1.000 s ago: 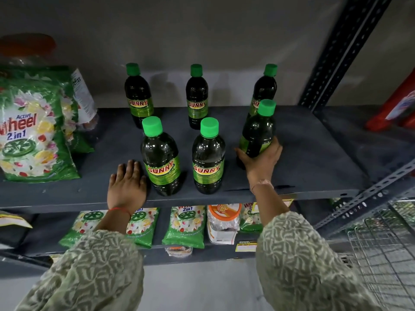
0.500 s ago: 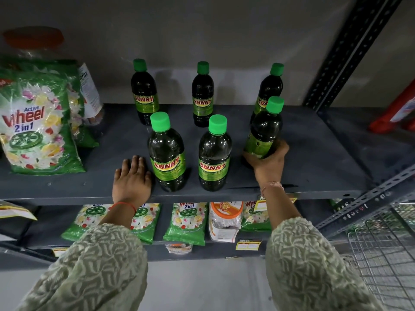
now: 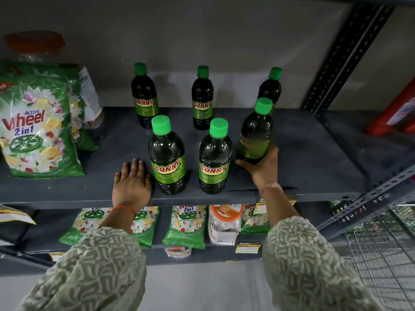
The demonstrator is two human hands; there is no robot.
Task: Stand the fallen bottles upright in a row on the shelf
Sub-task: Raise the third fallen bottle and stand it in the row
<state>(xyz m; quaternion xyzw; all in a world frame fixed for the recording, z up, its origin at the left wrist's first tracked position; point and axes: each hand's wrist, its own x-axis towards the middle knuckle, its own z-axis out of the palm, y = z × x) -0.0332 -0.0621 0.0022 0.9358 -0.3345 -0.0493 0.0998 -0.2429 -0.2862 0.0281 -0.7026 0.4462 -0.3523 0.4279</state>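
Several dark bottles with green caps and SUNNY labels stand upright on the grey shelf [image 3: 314, 153] in two rows. The back row holds a left bottle [image 3: 144, 97], a middle bottle [image 3: 202, 99] and a right bottle [image 3: 270, 88]. In front stand a left bottle [image 3: 167, 158] and a middle bottle [image 3: 215, 160]. My right hand [image 3: 261, 169] grips the base of the front right bottle [image 3: 256, 133], which stands upright with its label turned to the side. My left hand [image 3: 132, 182] lies flat, palm down, on the shelf beside the front left bottle.
A green Wheel detergent bag [image 3: 36, 131] stands at the shelf's left, with a clear jar [image 3: 89, 93] behind it. The lower shelf holds detergent packets [image 3: 186, 225] and a jar [image 3: 224, 223]. A wire basket [image 3: 381, 254] is at lower right, beside a slotted upright [image 3: 343, 55].
My right hand has stayed on the front right bottle and turned it slightly. My left hand has stayed flat on the shelf. The camera has shifted a little.
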